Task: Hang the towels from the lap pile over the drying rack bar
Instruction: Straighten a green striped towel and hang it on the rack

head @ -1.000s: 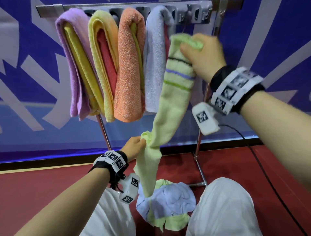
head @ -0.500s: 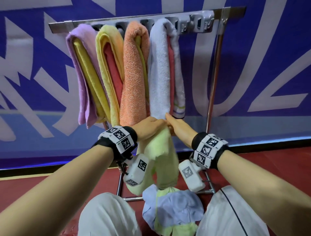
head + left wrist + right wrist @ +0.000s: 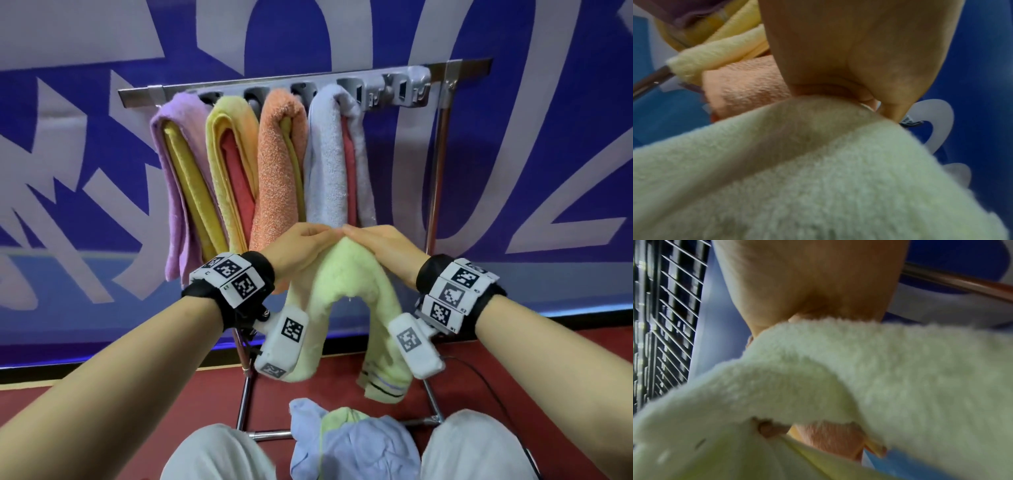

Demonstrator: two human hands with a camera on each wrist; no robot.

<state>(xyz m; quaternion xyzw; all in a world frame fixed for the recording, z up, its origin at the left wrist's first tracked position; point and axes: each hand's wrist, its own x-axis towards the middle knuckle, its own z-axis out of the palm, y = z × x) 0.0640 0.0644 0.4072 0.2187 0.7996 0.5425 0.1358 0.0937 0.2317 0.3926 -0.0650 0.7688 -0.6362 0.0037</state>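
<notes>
A light green striped towel hangs folded in half, its fold held up between my two hands below the rack. My left hand grips the fold from the left and my right hand from the right, fingertips meeting at the top. Both halves dangle toward my lap. In the wrist views the green towel fills the frame under each palm. The drying rack bar above carries purple, yellow, orange and pale blue towels. The lap pile of blue and green towels lies between my knees.
The bar's right end has bare grey clips. A chrome upright post stands right of the hung towels, with the rack's base tube on the red floor. A black cable trails at the right. A blue and white banner wall stands behind.
My right hand came down from the bar with the towel's top end and met my left hand. The stretched towel is now folded in half and lifted a little.
</notes>
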